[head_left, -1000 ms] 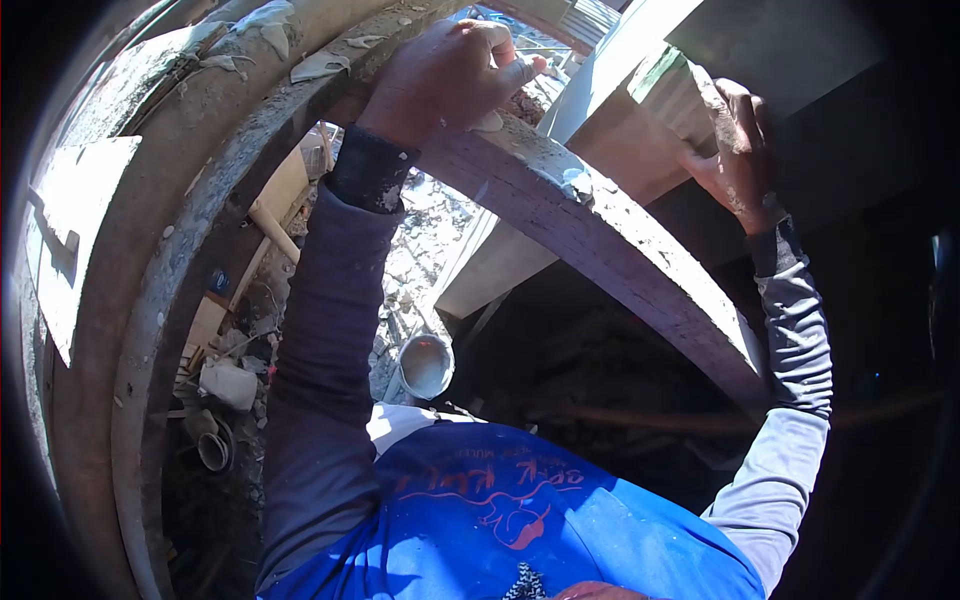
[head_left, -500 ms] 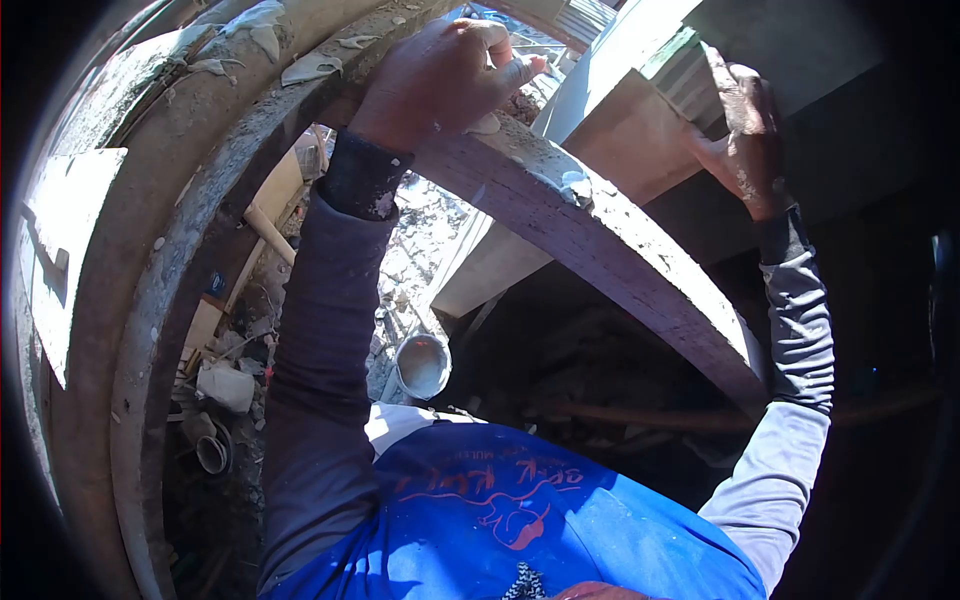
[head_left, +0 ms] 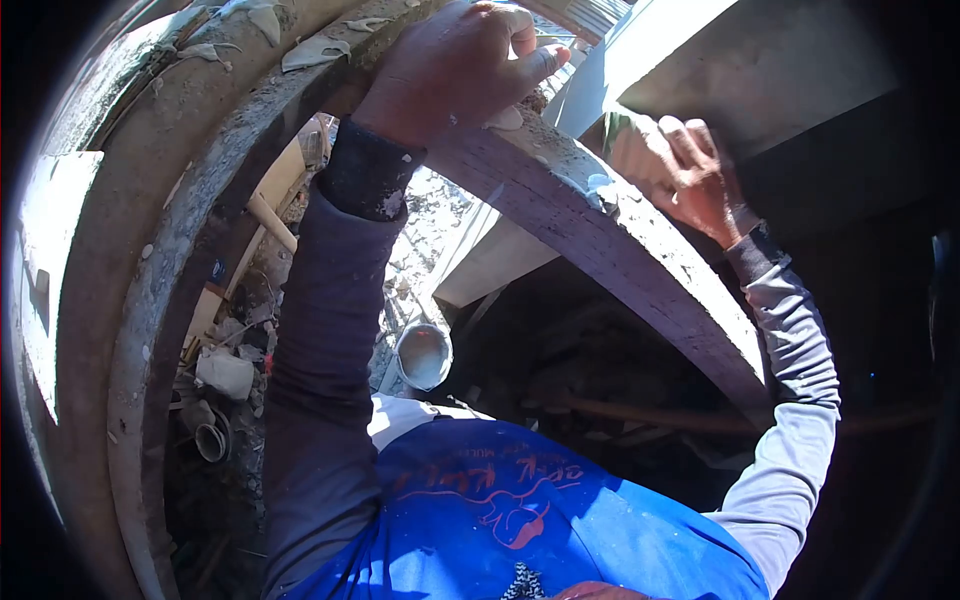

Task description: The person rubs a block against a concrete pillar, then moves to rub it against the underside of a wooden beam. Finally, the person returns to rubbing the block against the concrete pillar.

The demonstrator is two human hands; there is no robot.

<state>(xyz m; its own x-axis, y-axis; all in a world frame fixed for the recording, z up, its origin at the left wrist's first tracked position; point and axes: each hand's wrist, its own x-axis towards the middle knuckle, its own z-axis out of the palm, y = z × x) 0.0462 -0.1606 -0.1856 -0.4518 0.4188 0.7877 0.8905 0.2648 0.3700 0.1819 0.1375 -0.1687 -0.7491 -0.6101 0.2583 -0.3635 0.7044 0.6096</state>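
My left hand [head_left: 460, 75] is at the top of a wooden plank [head_left: 570, 228] whose upper edge is crusted with plaster. Its fingers are curled, with the thumb alongside; whatever they hold, if anything, is hidden. Past the plank, my right hand [head_left: 698, 180] has its fingers bent around a flat tan piece with a greenish edge [head_left: 630, 145], smeared by motion. That piece is beside a smooth pale concrete beam [head_left: 770, 85]. A whitish lump [head_left: 600, 188] clings to the plank's upper edge between the two hands.
Below the plank, a bucket [head_left: 423, 357] stands on rubble-strewn ground. Curved timbers [head_left: 150, 260] with plaster splashes run along the left, beside a white board [head_left: 55, 270]. A pale container [head_left: 210, 440] lies lower left. Deep shadow covers the right side.
My right hand has moved left and slightly down, closer to the plank, and the flat tan piece has turned with it. My left hand stays at about the same place on the plank.
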